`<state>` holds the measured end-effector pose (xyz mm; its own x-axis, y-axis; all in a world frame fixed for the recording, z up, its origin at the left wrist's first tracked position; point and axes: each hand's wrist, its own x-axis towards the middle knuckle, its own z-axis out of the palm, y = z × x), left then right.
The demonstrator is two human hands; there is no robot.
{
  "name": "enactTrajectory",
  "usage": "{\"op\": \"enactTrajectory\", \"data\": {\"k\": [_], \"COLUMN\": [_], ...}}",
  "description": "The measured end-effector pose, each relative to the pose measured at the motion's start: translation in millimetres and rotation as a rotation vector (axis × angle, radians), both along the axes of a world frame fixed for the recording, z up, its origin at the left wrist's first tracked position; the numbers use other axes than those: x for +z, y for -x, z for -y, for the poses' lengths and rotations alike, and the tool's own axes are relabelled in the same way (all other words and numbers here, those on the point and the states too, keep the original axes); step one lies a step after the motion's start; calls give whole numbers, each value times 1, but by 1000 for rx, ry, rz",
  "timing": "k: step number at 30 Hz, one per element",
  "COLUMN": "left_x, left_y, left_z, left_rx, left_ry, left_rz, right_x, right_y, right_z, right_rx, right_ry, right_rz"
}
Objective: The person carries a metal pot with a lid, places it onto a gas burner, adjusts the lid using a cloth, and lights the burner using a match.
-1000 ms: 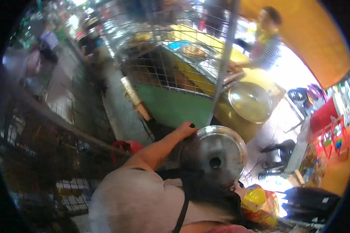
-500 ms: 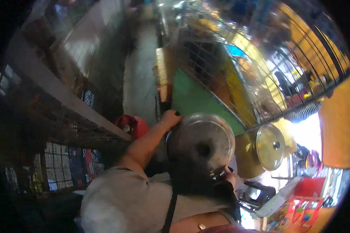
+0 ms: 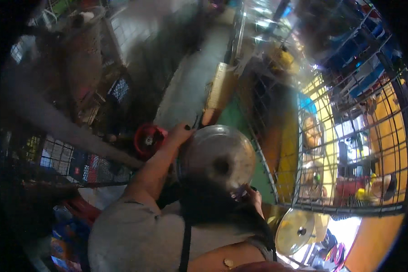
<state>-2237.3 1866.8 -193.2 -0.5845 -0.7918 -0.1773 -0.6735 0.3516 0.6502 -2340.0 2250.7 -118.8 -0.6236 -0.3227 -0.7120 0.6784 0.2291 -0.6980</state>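
Observation:
Before my chest is a large round metal pot [image 3: 217, 156], dull silver, with a dark spot in its middle. My left hand [image 3: 182, 134] is closed at its far left rim, thumb and fingers partly hidden. At the near right rim my right hand [image 3: 254, 199] grips the pot's edge. Both hands hold it between them, roughly level. Shadow covers the pot's near side. A clear glass lid [image 3: 290, 238] with a black knob lies at the lower right, apart from my hands.
A red rounded object [image 3: 149, 141] stands just left of my left forearm. Beyond the pot are a green panel [image 3: 235, 115] and a wooden piece [image 3: 216, 93]. Black wire mesh [image 3: 349, 209] runs along the right. A grey strip of floor [image 3: 186, 81] leads away ahead.
The view has turned rightward, so the mesh and glass lid appear lower. The pot has moved with both hands, away from the glass lid; both grips stay the same.

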Motion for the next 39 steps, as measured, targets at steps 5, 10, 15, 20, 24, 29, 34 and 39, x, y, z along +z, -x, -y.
{"op": "enactTrajectory", "data": {"k": [5, 10, 15, 20, 24, 29, 34, 39], "left_x": [18, 4, -2, -79, -64, -107, -107, -138], "left_y": [-19, -14, 26, 45, 64, 43, 24, 5], "left_z": [11, 48, 102, 173, 214, 257, 272, 299], "left_rx": [121, 272, 227, 141, 367, 245, 362, 361], "left_ry": [-72, -97, -162, -82, -559, -364, -327, -260], "left_rz": [215, 122, 212, 40, 340, 155, -41, 135], "right_x": [-51, -71, -118, -109, -84, -131, -136, -149], "right_y": [75, 119, 135, 151, 158, 180, 185, 207], "right_z": [35, 66, 97, 168, 233, 274, 330, 363], "right_rx": [173, 1102, 799, 797, 972, 1008, 683, 399], "right_ry": [-250, -251, -67, -81, -178, -152, -166, -356], "right_rz": [-122, -1046, -603, -373, -445, -327, -27, 256]}}
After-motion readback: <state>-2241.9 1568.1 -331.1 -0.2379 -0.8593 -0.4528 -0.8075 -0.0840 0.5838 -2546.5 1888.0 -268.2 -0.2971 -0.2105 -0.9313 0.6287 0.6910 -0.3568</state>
